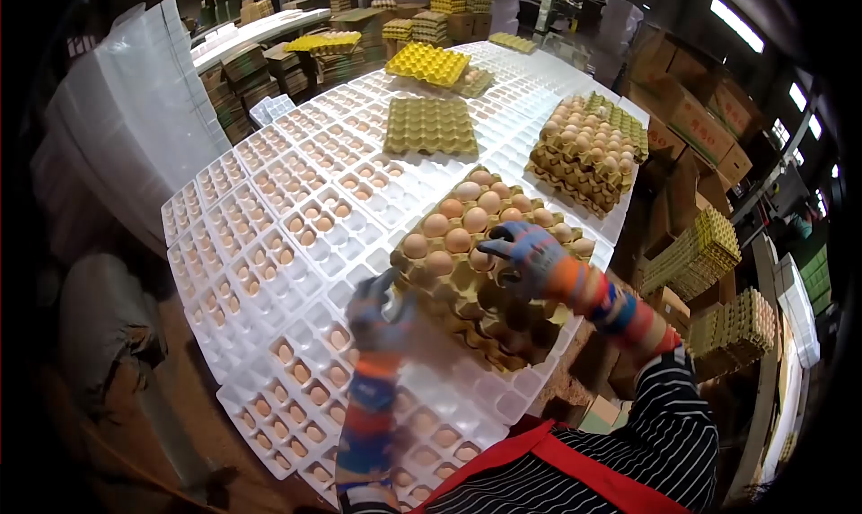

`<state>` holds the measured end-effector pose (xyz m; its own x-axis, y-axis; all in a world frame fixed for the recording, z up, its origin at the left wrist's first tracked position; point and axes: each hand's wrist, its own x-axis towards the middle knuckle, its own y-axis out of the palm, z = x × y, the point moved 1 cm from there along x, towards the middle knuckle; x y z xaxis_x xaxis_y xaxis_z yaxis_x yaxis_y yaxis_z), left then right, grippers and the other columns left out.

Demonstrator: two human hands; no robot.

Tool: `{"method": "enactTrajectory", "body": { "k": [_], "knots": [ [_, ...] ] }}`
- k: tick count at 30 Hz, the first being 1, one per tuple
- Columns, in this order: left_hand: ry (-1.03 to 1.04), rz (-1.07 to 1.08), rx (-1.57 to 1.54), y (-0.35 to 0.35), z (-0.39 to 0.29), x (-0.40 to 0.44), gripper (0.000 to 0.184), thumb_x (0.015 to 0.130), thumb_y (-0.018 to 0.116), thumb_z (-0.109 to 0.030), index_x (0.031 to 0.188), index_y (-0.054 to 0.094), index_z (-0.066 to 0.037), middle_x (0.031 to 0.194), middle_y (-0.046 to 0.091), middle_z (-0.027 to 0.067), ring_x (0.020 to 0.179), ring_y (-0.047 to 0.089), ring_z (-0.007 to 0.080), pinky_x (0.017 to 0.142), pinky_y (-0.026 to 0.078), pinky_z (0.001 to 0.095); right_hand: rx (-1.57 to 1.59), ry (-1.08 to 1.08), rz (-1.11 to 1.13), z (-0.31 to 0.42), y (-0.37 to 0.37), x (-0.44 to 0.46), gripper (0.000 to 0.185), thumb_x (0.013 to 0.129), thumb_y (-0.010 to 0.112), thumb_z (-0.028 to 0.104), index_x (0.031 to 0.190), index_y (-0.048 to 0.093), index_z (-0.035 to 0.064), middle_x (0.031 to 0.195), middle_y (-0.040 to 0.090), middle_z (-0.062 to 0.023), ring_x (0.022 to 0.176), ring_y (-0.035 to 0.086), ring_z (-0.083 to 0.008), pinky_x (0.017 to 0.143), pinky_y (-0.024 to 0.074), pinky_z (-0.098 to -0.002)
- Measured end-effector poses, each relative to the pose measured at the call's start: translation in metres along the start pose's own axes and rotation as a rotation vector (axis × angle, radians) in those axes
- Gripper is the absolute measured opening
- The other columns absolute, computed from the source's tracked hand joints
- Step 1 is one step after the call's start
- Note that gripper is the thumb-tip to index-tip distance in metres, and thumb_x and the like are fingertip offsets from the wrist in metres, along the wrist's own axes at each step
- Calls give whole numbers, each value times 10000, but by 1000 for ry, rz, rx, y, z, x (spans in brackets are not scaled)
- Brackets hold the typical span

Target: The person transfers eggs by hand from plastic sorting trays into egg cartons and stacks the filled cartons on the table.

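My right hand point(532, 255), in a grey-blue glove with an orange cuff, reaches over a pulp egg tray point(449, 312). Its fingers curl around an egg point(481, 260) that still sits among the others. Tan eggs point(476, 219) fill the far part of this tray, and the near cups are bare. Beside the tray's left edge, over the white plastic trays, is my left hand point(382, 315). Motion smears its fingers, so whether it holds anything is unclear. Under both hands, white moulded plastic egg trays point(346, 291) cover the table, many cells holding eggs.
A stack of filled egg trays point(584, 150) stands at the right edge. An empty pulp tray point(431, 125) and a yellow tray point(427, 63) lie farther back. Cardboard boxes point(696, 123) and more tray stacks point(696, 254) are to the right. Tall clear plastic stacks point(135, 92) stand left.
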<state>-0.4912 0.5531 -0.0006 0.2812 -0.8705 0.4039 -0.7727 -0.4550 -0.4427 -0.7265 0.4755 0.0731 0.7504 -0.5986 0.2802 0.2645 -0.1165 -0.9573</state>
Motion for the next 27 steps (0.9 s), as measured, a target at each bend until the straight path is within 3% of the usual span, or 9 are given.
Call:
{"method": "enactTrajectory", "body": {
  "k": [2,7,11,14,16,18,20,23,27],
  "knots": [
    [187,23,418,33,-30,16,532,693,731,-353,1139,581,-105,980,581,129,853,582,274,742,474,381,-56,-151,180,-18,18,12,440,618,685,164,1040,564,138,977,514,-116,877,545,-320,696,457,-399],
    [111,108,739,72,-47,26,479,679,741,-313,1073,554,-115,967,578,121,844,582,282,773,473,387,45,-224,174,-33,23,25,265,711,627,173,965,561,134,860,549,-127,743,580,-307,595,467,-401],
    [-62,-128,-273,67,2,26,291,793,657,-111,1046,522,-61,942,573,64,796,571,216,723,496,315,1098,119,183,-73,12,21,315,801,627,210,1081,541,96,921,604,-105,768,631,-226,601,519,-321],
    [-486,-256,-1287,29,7,38,292,828,611,-204,1064,541,-47,899,581,65,844,597,265,795,526,431,1758,248,280,-101,13,36,478,796,669,310,1150,520,25,969,600,-90,824,618,-157,624,525,-271],
    [-503,-257,-1329,23,23,51,227,821,645,-159,998,559,-46,875,581,78,787,598,189,718,541,323,915,120,283,-91,27,64,418,805,638,280,1146,536,62,976,602,-125,802,623,-186,633,518,-306],
    [-554,21,-409,21,23,64,266,788,681,-210,985,586,-58,883,607,96,786,604,169,702,526,303,262,-356,156,-59,15,74,278,753,631,232,1022,621,159,1015,610,-131,802,620,-286,659,504,-355],
    [-286,86,550,41,-25,66,487,689,714,-360,1081,582,-103,1056,602,119,958,602,242,839,473,353,10,-409,222,-39,47,79,290,736,639,204,1022,623,158,1017,615,-102,842,624,-275,696,499,-345],
    [-311,275,872,68,-32,81,482,643,731,-302,1083,609,-146,1062,623,90,984,586,293,833,474,353,411,-311,243,-57,40,81,322,759,613,176,1080,600,146,1015,613,-108,865,624,-258,710,496,-329],
    [-322,171,510,42,-24,73,435,714,702,-310,1096,598,-128,954,658,110,860,639,253,781,499,331,1137,-38,215,-119,37,74,370,791,579,166,1157,569,111,1013,605,-99,867,614,-226,738,489,-313]
  ]
}}
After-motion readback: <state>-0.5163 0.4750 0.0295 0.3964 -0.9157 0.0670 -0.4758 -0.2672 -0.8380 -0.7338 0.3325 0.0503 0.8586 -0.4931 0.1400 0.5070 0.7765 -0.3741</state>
